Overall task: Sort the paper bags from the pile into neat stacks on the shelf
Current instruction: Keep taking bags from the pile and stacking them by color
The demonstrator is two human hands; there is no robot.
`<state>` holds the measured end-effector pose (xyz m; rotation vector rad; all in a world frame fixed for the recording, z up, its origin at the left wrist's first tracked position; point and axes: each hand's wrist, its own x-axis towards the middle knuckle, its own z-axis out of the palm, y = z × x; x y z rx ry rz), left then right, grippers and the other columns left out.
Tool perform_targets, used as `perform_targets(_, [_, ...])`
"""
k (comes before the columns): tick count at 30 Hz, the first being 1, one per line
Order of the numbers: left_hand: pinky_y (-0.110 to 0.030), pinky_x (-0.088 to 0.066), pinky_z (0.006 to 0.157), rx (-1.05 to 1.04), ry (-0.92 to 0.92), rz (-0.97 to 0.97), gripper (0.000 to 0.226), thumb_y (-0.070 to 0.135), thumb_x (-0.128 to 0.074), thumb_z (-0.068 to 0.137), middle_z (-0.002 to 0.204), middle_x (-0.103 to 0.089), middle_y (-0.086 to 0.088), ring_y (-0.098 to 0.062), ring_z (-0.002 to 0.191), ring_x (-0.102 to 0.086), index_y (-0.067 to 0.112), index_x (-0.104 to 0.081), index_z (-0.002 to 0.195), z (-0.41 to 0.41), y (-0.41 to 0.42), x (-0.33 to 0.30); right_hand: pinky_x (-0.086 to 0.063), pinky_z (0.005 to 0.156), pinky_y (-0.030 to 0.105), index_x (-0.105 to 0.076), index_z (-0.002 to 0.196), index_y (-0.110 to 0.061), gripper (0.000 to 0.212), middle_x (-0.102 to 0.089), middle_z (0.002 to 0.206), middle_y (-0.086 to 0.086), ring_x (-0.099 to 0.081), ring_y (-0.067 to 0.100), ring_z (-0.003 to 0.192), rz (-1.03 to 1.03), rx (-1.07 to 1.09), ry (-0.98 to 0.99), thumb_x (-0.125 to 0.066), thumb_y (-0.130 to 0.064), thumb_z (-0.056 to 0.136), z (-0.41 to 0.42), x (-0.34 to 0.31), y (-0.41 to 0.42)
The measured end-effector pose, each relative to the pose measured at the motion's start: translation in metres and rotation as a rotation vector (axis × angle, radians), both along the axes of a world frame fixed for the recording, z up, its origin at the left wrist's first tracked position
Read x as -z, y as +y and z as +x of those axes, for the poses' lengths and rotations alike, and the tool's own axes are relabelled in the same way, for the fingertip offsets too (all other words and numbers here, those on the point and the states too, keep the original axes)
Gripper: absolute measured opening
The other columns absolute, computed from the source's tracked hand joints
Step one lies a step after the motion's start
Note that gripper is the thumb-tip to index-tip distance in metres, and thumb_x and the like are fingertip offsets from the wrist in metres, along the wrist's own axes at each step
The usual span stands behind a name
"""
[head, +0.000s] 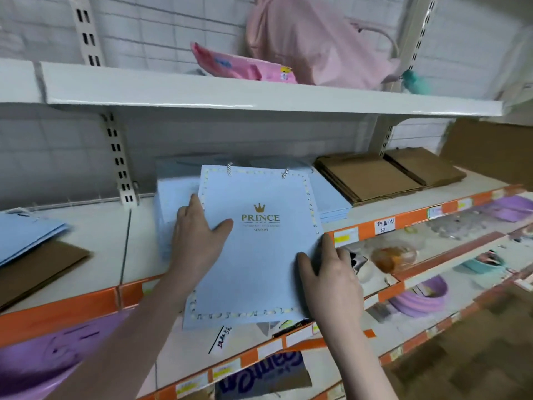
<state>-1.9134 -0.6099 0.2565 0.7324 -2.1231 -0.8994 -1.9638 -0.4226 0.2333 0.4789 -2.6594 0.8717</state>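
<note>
A light blue paper bag (259, 255) with a gold crown and the word PRINCE lies flat on a stack of blue bags (170, 194) on the middle shelf (95, 226), its near end overhanging the shelf's front edge. My left hand (199, 235) rests flat on the bag's left edge, thumb on top. My right hand (331, 278) grips its lower right edge. Another blue stack (328, 197) lies just right of it. Two stacks of brown paper bags (369, 177) lie further right. Blue and brown bags (31, 243) lie loosely at the far left.
The upper shelf (259, 93) overhangs close above and carries pink packages (302, 44). Lower shelves with orange price strips (403, 220) hold purple and teal plastic goods (421, 295). A cardboard sheet (490, 148) leans at the far right.
</note>
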Motion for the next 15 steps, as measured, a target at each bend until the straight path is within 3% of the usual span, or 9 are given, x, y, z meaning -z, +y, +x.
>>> perform_targets(3, [-0.037, -0.040, 0.085, 0.008, -0.015, -0.008, 0.055, 0.028, -0.066, 0.082, 0.115, -0.046, -0.015, -0.032, 0.109, -0.046, 0.006, -0.042, 0.127, -0.043, 0.004, -0.002, -0.036, 0.070, 0.033, -0.030, 0.143, -0.018, 0.056, -0.047, 0.125, 0.008, -0.051, 0.029, 0.109, -0.005, 0.025, -0.028, -0.040, -0.044, 0.094, -0.039, 0.000, 0.003])
perform_targets(9, [-0.043, -0.038, 0.098, 0.020, -0.041, 0.000, 0.069, 0.033, -0.065, 0.083, 0.130, -0.043, -0.019, -0.034, 0.120, -0.042, 0.001, -0.035, 0.137, -0.135, -0.005, 0.001, -0.031, 0.062, 0.032, -0.042, 0.118, -0.014, 0.036, -0.046, 0.100, 0.005, -0.049, 0.031, 0.081, 0.019, 0.049, -0.019, -0.042, -0.041, 0.094, -0.125, -0.005, -0.003])
perform_targets(12, [-0.042, -0.037, 0.100, 0.014, -0.060, 0.009, 0.068, 0.032, -0.065, 0.083, 0.132, -0.043, -0.020, -0.034, 0.123, -0.040, 0.002, -0.037, 0.137, -0.175, -0.014, -0.004, -0.029, 0.064, 0.033, -0.045, 0.114, -0.013, 0.032, -0.039, 0.093, 0.004, -0.052, 0.033, 0.090, 0.035, 0.018, -0.021, -0.043, -0.038, 0.094, -0.167, -0.013, -0.012])
perform_targets(15, [-0.038, -0.039, 0.092, 0.026, -0.061, -0.014, 0.052, 0.028, -0.066, 0.081, 0.121, -0.049, -0.020, -0.034, 0.116, -0.045, -0.001, -0.049, 0.121, -0.209, -0.022, -0.010, -0.034, 0.070, 0.035, -0.048, 0.112, -0.011, 0.032, -0.049, 0.102, 0.010, -0.053, 0.034, 0.096, 0.026, 0.003, -0.014, -0.045, -0.036, 0.094, -0.208, -0.021, -0.024])
